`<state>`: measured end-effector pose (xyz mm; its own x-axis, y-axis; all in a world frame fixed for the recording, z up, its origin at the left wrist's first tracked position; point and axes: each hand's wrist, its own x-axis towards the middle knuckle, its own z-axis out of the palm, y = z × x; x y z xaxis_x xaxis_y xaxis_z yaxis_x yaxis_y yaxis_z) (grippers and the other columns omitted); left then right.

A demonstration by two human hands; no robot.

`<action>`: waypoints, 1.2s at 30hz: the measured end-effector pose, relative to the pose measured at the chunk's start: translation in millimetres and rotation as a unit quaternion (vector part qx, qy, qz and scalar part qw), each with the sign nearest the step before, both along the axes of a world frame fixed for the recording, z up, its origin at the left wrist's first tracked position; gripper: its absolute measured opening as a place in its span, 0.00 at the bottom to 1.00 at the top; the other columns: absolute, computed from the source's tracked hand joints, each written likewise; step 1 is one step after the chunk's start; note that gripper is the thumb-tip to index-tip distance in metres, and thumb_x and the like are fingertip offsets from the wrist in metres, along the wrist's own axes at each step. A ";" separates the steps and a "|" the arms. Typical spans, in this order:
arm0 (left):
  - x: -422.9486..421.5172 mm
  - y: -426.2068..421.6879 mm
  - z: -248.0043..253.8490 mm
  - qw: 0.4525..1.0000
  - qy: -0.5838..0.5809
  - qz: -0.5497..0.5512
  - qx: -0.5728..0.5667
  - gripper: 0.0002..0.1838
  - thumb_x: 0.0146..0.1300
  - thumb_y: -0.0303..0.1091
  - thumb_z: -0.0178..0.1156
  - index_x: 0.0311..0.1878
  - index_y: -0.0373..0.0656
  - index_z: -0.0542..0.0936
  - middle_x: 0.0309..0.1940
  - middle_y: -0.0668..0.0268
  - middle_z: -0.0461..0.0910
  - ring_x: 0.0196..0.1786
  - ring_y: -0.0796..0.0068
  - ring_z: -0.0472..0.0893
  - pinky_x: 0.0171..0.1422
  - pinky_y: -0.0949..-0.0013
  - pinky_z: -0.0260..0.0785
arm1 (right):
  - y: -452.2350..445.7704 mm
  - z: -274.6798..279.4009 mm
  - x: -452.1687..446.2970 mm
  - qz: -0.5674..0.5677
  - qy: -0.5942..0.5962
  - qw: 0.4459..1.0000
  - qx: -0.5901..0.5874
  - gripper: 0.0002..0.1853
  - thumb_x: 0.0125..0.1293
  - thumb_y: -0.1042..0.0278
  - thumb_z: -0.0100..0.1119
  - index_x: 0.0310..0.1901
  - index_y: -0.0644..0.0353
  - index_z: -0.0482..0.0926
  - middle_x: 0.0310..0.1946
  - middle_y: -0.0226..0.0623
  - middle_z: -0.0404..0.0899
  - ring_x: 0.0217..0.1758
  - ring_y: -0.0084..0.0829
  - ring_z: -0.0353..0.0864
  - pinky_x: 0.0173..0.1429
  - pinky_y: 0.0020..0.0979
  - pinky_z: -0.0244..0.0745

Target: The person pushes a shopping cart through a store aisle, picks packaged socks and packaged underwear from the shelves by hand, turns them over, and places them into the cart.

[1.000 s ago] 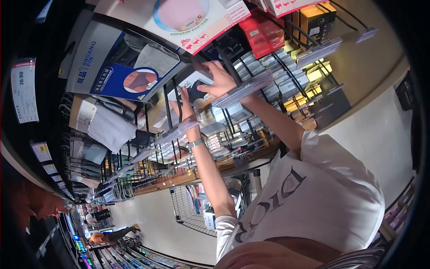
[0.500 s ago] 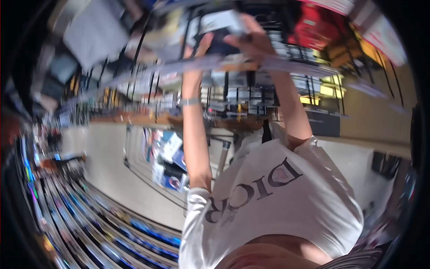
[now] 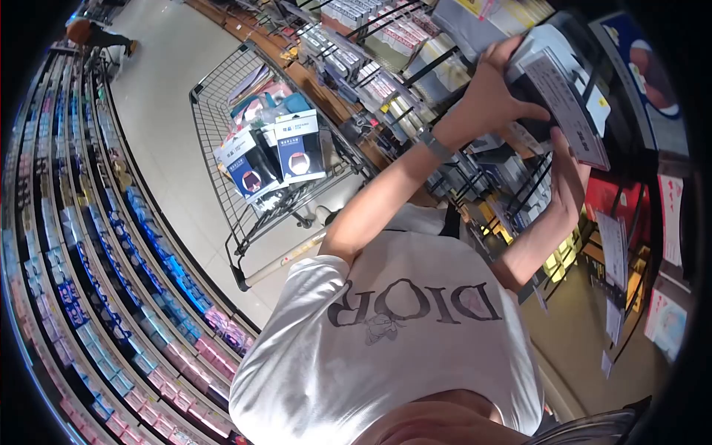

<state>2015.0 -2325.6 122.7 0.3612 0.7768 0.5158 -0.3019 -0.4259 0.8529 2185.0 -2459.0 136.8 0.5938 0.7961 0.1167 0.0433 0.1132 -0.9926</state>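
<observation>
My left hand (image 3: 486,100), with a grey band at the wrist, reaches up to the hanging rack. Its fingers and thumb are around the edge of a dark and white package (image 3: 549,43). My right hand (image 3: 569,182) is lower and further right, its thumb up near the package's lower edge and its other fingers partly hidden behind a price label (image 3: 564,107). The label covers much of the package. Black hooks stick out around both hands.
A wire shopping cart (image 3: 213,167) at the upper left holds several packages, including blue and white ones (image 3: 299,148). Long shelves of small goods (image 3: 96,297) run down the left. A person (image 3: 93,33) is far off. Red packaging (image 3: 612,204) hangs at the right.
The view has turned, so the hands and rack now appear at the upper right and the cart at the upper left. Both hands remain by the package.
</observation>
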 end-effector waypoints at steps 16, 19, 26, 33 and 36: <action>-40.8 -43.7 10.8 0.997 -0.003 -0.022 -0.078 0.56 0.47 0.43 0.84 0.76 0.35 0.63 0.69 0.51 0.72 0.70 0.59 0.73 0.74 0.60 0.66 | -28.4 -8.7 -28.2 0.007 -0.006 0.996 0.086 0.34 0.64 0.70 0.69 0.69 0.69 0.67 0.63 0.50 0.75 0.64 0.42 0.79 0.71 0.44 0.75; -43.1 -41.1 15.0 0.999 -0.010 -0.019 -0.025 0.54 0.49 0.43 0.84 0.75 0.36 0.64 0.66 0.53 0.74 0.67 0.59 0.75 0.72 0.61 0.67 | -37.5 -24.2 -24.3 0.017 0.064 0.995 0.079 0.43 0.56 0.71 0.74 0.73 0.67 0.64 0.63 0.51 0.75 0.66 0.44 0.78 0.72 0.42 0.74; -43.2 -42.5 18.0 0.994 -0.027 -0.075 -0.075 0.52 0.51 0.42 0.81 0.74 0.32 0.62 0.61 0.52 0.72 0.67 0.56 0.73 0.72 0.58 0.65 | -42.9 -33.8 -16.4 0.087 0.101 0.986 0.098 0.40 0.51 0.74 0.80 0.67 0.68 0.73 0.59 0.45 0.81 0.63 0.40 0.80 0.70 0.38 0.71; -55.0 -39.5 10.1 0.977 -0.038 -0.156 -0.143 0.57 0.49 0.36 0.83 0.78 0.35 0.58 0.70 0.56 0.69 0.72 0.64 0.69 0.76 0.61 0.62 | -54.6 -39.1 -13.6 0.072 0.027 0.996 0.034 0.45 0.43 0.67 0.85 0.66 0.68 0.74 0.57 0.43 0.82 0.60 0.38 0.81 0.66 0.37 0.75; -73.5 -50.4 23.5 0.989 0.006 -0.110 -0.097 0.54 0.53 0.37 0.81 0.78 0.36 0.58 0.70 0.55 0.67 0.71 0.62 0.69 0.75 0.60 0.63 | -55.3 -45.9 -32.1 0.078 0.060 0.992 0.072 0.53 0.40 0.61 0.85 0.70 0.69 0.68 0.61 0.45 0.78 0.64 0.40 0.78 0.69 0.39 0.73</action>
